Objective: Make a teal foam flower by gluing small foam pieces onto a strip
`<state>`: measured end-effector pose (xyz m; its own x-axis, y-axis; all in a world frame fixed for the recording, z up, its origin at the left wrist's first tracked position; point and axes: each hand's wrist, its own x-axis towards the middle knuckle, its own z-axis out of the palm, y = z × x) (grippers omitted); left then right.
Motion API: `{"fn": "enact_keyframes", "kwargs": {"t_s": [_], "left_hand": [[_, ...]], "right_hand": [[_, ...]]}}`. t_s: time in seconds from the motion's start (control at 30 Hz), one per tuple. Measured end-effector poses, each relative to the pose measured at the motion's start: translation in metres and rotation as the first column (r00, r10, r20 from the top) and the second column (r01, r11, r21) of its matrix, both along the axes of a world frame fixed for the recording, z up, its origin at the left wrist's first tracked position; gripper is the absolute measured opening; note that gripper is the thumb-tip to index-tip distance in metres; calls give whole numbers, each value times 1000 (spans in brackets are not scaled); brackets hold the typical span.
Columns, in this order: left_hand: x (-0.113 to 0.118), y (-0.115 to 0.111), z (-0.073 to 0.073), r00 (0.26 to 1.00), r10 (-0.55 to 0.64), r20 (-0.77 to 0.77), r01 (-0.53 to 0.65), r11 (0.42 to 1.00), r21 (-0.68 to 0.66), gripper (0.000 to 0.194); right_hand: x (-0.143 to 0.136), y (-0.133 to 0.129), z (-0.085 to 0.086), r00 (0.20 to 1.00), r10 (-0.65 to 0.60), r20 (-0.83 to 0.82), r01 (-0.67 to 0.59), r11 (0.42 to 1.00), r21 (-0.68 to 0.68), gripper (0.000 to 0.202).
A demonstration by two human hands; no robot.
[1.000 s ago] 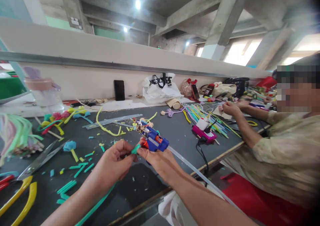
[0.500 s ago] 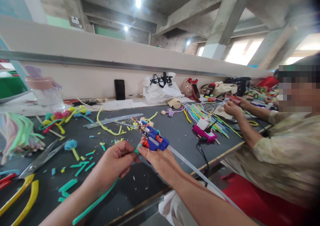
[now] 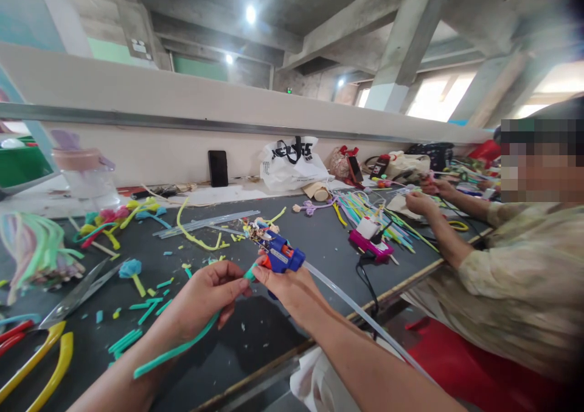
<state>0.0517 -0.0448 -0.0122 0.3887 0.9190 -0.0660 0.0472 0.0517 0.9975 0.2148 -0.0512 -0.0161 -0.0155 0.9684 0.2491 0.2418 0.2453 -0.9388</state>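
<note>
My left hand pinches a green fuzzy stem, whose long tail hangs down over my left forearm. Wrapped round a blue glue gun is my right hand, its thumb close to the stem's upper end. A clear glue stick runs out of the gun's rear toward the lower right. Clumps of dried glue and coloured bits cover the area by the gun's nozzle. Short green pieces lie left of my hands, near a blue flower with a yellow-green stem.
Large scissors with yellow handles lie at the left, below a bundle of pastel stems. A pink device with a black cable sits right of centre. At the right, a person works with both hands over the table.
The stem's hanging tail has lifted slightly, and my left fingers have shifted a little on it. The other person's hands have moved slightly apart. The view has shifted a little.
</note>
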Motion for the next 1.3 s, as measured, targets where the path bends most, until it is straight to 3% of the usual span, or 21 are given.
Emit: {"fn": "enact_keyframes", "kwargs": {"t_s": [0.17, 0.33, 0.53, 0.67, 0.87, 1.07, 1.3], "left_hand": [[1, 1, -6, 1000, -6, 6, 7, 1000, -20, 21], [-2, 2, -3, 972, 32, 233, 11, 983, -182, 22], [-14, 6, 4, 810, 177, 560, -42, 969, -244, 15], [-18, 11, 4, 716, 180, 675, -38, 975, -219, 13], [-19, 11, 5, 692, 147, 707, -24, 983, -181, 11], [-18, 10, 2, 699, 131, 703, -11, 985, -173, 14], [-17, 10, 1, 708, 114, 697, -11, 989, -150, 14]], "right_hand": [[-4, -1, 5, 998, 12, -64, -13, 1000, -18, 15], [1, -5, 16, 991, 45, -127, -52, 997, -52, 29], [7, -19, 20, 980, 169, -105, -172, 985, -19, 45], [1, -28, 16, 958, 259, -124, -266, 963, -49, 45], [-6, -32, 16, 971, 180, -156, -203, 968, -147, 45], [-7, -33, 19, 967, 239, -91, -251, 954, -165, 43], [-8, -32, 15, 971, 220, -93, -232, 961, -149, 39]]}}
